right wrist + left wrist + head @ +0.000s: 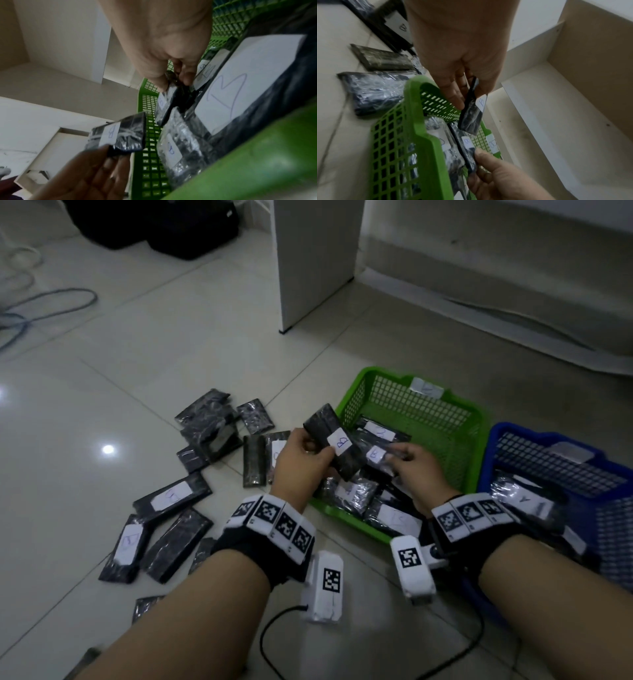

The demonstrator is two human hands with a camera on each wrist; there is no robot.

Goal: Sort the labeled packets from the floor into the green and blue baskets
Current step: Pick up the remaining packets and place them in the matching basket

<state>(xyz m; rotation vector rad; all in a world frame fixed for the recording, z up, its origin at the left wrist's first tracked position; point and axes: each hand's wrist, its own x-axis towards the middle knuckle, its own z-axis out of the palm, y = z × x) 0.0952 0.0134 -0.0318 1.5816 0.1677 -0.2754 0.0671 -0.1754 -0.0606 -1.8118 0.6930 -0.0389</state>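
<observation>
My left hand (313, 445) pinches a black packet labelled B (334, 445) at the left edge of the green basket (481, 426). In the left wrist view that packet (471, 112) hangs edge-on from the left hand (467, 94) above the basket's rim (426, 135). Over the basket my right hand (399, 455) holds a second B packet (375, 455) by its end, also seen as the packet (164, 106) in the right hand (175, 82). Several B packets (394, 517) lie inside. The blue basket (524, 431) at the right holds a packet marked A (527, 498).
Several black packets (173, 494) lie scattered on the tiled floor left of the baskets. A white cabinet panel (315, 261) stands behind, black bags (154, 224) at the far left, and loose cables (34, 313) at the left edge.
</observation>
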